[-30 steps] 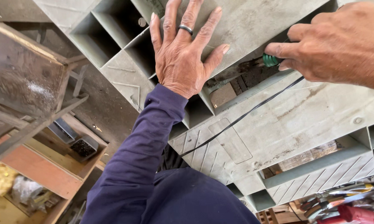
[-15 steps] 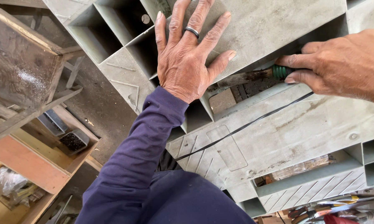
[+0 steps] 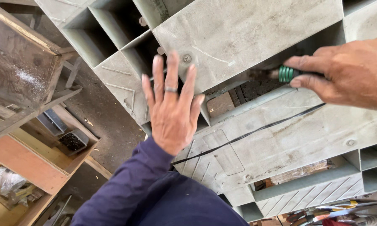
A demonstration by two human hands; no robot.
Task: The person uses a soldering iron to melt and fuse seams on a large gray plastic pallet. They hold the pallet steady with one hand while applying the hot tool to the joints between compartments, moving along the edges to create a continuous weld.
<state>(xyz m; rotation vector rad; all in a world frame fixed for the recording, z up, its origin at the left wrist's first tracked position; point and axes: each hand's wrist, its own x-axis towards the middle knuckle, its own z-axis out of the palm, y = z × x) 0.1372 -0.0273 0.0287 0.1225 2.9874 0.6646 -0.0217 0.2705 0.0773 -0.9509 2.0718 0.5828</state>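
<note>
Our left hand (image 3: 171, 111) has its fingers spread wide and straight, gripping nothing, held over the near edge of the grey moulded plastic pallet (image 3: 255, 37); whether the palm touches it we cannot tell. Our right hand (image 3: 347, 71) clenches the green ribbed tool handle (image 3: 286, 73), whose tip points into a dark opening near the pallet's middle. A thin black cable (image 3: 255, 132) crosses the pallet's surface. Since half a second ago, our left hand has slid down towards us, off the flat panel.
</note>
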